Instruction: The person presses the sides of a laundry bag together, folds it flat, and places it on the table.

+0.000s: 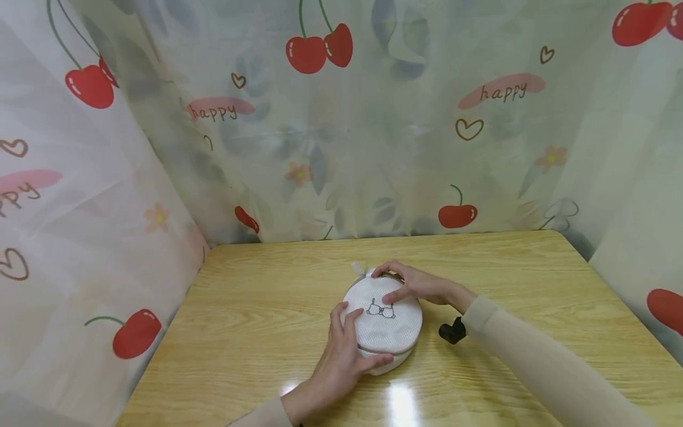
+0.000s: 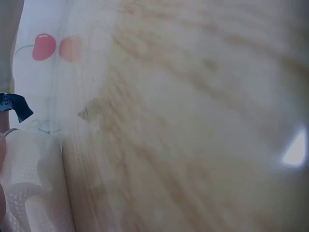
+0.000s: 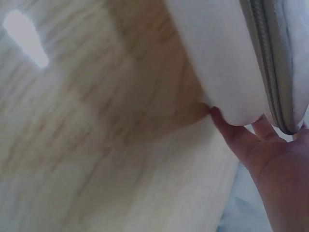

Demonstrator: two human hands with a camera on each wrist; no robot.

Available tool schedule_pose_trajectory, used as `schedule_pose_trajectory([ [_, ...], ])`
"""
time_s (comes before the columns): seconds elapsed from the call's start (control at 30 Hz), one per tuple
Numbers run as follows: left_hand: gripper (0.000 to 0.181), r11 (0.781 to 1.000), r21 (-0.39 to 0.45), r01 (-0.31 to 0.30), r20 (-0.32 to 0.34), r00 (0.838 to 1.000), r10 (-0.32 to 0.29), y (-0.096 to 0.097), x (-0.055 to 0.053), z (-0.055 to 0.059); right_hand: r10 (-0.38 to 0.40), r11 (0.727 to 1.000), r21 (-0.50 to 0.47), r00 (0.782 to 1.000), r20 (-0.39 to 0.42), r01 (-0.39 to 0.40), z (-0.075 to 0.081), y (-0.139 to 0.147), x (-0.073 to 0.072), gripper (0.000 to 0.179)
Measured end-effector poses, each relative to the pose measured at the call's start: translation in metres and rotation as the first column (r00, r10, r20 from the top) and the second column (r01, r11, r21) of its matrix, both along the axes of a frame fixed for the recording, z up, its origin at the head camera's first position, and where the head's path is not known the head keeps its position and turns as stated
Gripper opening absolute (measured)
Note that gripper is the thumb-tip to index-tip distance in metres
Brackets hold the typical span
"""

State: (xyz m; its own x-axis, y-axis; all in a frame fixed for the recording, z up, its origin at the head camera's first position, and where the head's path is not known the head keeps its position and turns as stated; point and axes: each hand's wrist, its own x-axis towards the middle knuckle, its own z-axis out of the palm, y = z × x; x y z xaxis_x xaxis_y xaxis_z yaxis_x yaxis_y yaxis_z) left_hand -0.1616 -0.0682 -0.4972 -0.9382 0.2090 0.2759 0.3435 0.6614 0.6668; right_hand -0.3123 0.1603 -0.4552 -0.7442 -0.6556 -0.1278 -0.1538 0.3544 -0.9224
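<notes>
A round white mesh laundry bag [image 1: 386, 329] with a zipper round its side stands on the table, a small line drawing on its top. My left hand [image 1: 341, 350] grips its left front side, fingers over the top edge and thumb along the front. Over the far right rim curls my right hand [image 1: 413, 283], its thumb lying on the top. The right wrist view shows the zipper [image 3: 270, 67] running round the bag, with the fingertips against its wall. In the left wrist view the bag's mesh side [image 2: 36, 183] fills the lower left corner, and most of that hand is hidden.
The wood-grain table [image 1: 256, 296] reaches back to a hanging curtain [image 1: 347, 136] printed with cherries. A small black object [image 1: 452, 331] shows beside the right sleeve. At the bag's far edge a pale tab [image 1: 357, 268] sticks up.
</notes>
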Motion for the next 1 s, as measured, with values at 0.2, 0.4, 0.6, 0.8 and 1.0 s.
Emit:
schedule_pose_trajectory([
  [0.2,0.097,0.999,-0.028,0.021,-0.002,1.000,-0.021,-0.001,0.001,-0.003,0.007,0.999,0.034,1.000,-0.028,-0.006,-0.004,0.000,0.003,0.061],
  [0.4,0.097,0.997,-0.081,0.016,-0.003,1.000,-0.016,-0.002,0.001,-0.005,0.031,0.997,0.070,0.995,-0.095,-0.024,-0.007,0.000,0.005,0.059],
  [0.6,0.096,0.992,-0.118,0.053,0.031,0.998,-0.050,-0.007,-0.001,-0.002,0.033,0.996,0.089,0.992,-0.125,-0.022,-0.007,0.001,0.006,0.057],
  [0.8,0.093,0.990,-0.104,0.091,0.051,0.995,-0.086,-0.015,-0.003,0.006,0.041,0.987,0.160,0.981,-0.190,-0.011,-0.001,0.003,0.013,0.061],
  [1.0,0.085,0.990,-0.108,0.088,0.018,0.996,-0.087,-0.021,-0.008,0.019,0.090,0.975,0.219,0.952,-0.292,-0.025,0.008,0.008,0.034,0.074],
])
